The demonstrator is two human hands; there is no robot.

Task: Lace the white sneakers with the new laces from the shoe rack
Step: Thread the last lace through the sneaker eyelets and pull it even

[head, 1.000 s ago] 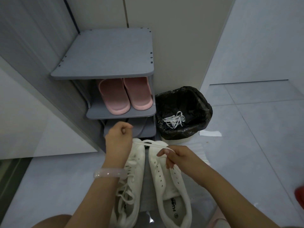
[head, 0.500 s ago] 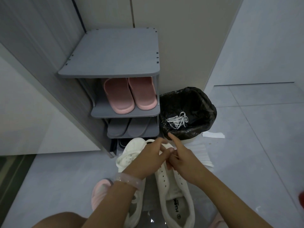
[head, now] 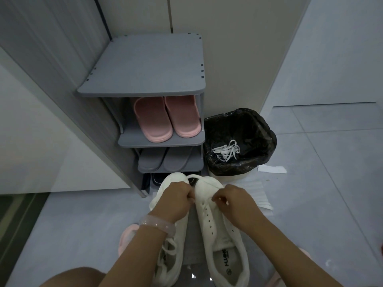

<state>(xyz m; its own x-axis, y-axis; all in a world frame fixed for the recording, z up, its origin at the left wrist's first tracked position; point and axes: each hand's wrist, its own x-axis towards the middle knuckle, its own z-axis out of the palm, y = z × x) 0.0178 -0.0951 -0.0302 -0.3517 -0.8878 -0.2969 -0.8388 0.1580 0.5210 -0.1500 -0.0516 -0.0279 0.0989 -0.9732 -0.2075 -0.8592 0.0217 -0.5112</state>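
White lace (head: 198, 176) now loops just beyond both hands over the right sneaker (head: 219, 228), on the floor. Left hand (head: 176, 200) has returned from its raised pull; right hand (head: 233, 201) pinches it too, so threading continues near the toe.

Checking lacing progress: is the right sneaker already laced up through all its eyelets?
No. The right sneaker shows a row of bare eyelets, with the lace only at its toe end.

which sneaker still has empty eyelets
The right sneaker: its eyelets show as bare holes, while the left sneaker already has lace crossing it.
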